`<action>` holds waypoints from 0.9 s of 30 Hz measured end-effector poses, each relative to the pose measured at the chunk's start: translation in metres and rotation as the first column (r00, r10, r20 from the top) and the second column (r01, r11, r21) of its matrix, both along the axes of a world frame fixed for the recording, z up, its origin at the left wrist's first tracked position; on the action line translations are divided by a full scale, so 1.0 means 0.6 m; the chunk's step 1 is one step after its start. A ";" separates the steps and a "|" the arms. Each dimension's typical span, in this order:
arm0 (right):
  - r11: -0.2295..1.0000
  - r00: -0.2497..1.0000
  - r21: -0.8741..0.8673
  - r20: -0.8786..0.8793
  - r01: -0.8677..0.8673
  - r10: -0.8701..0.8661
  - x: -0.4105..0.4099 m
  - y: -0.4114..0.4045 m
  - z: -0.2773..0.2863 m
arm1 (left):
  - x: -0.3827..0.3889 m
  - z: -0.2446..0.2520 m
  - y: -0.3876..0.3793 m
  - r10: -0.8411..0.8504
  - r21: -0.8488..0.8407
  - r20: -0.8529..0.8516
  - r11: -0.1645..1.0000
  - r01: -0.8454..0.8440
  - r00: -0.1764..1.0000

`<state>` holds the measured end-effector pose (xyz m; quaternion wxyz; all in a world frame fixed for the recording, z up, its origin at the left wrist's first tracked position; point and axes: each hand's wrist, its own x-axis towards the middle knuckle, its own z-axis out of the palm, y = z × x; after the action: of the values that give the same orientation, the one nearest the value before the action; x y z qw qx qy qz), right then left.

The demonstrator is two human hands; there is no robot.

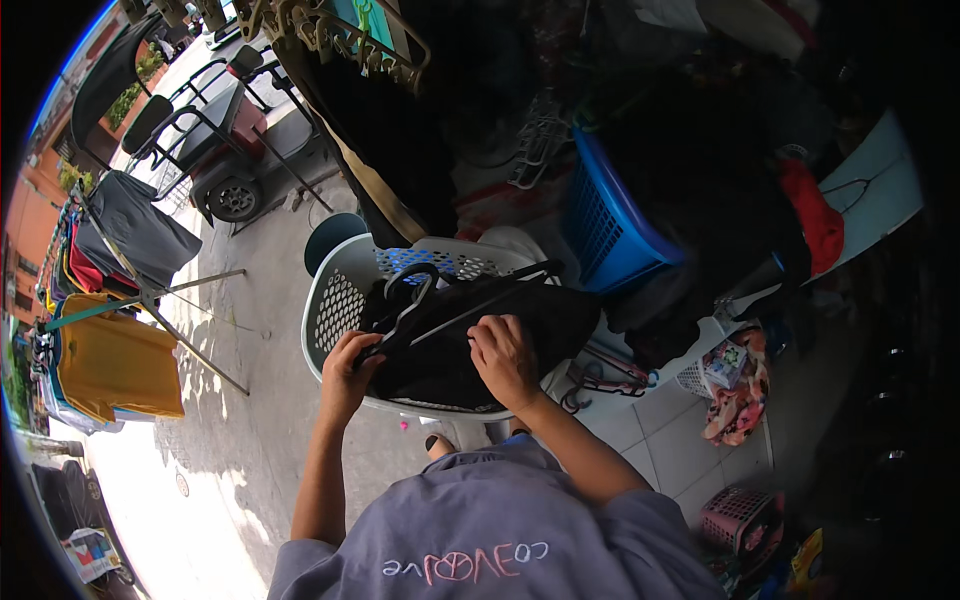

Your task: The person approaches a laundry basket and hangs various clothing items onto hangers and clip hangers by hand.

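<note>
In front of me a light grey perforated laundry basket (315,311) holds dark clothes. Above it, my left hand (354,369) grips one end of a dark clothes hanger (409,311), where black cloth also gathers. A black garment (442,367) spreads from the hanger across the basket towards the right. My right hand (504,360) rests on this garment with curled fingers; whether they pinch the cloth cannot be told. The hanger's far end lies up and right of that hand.
A blue plastic basket (600,217) stands at the right by piled dark clothes. Pink hangers (611,375) lie beside my basket. A rack with an orange-yellow shirt (116,360) and a grey shirt (135,225) stands left. Dark clothes hang overhead near a clip hanger (409,64).
</note>
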<state>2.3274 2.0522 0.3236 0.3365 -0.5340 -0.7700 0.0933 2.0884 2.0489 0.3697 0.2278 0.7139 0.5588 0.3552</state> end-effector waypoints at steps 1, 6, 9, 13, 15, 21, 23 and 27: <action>0.994 0.988 0.051 0.122 0.092 -0.097 0.014 0.004 -0.009 | -0.007 0.002 0.003 -0.011 -0.015 0.007 1.000 0.011 1.000; 0.957 0.974 -0.196 0.114 0.214 -0.195 0.071 0.051 -0.052 | -0.057 0.022 0.007 0.025 -0.055 0.042 0.998 -0.022 0.999; 0.977 0.979 -0.064 -0.008 0.204 -0.205 0.106 0.084 -0.041 | -0.099 0.048 0.005 0.059 -0.063 0.007 0.996 -0.059 0.998; 0.982 0.982 0.023 0.027 0.186 -0.187 0.116 0.116 0.026 | -0.131 0.082 -0.005 0.055 0.003 -0.069 0.998 -0.055 0.996; 0.986 0.988 0.060 -0.019 0.155 -0.154 0.097 0.125 0.068 | -0.132 0.090 -0.010 0.076 0.022 -0.149 0.997 -0.073 0.986; 0.956 0.990 0.271 0.056 0.113 -0.132 0.031 0.123 0.171 | -0.138 0.095 0.005 0.216 0.285 -0.173 0.945 -0.161 0.961; 0.937 0.989 0.332 0.056 0.114 -0.140 0.020 0.105 0.187 | -0.150 0.102 0.014 0.263 0.318 -0.089 0.921 -0.223 0.961; 0.916 0.977 0.401 -0.201 0.015 0.072 0.001 0.068 0.219 | -0.177 0.133 0.023 0.207 0.477 0.068 0.852 -0.214 0.976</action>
<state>2.3280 2.0927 0.4548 0.5173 -0.4296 -0.7401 -0.0047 1.9823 2.0626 0.4495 0.0068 0.6801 0.5259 0.5107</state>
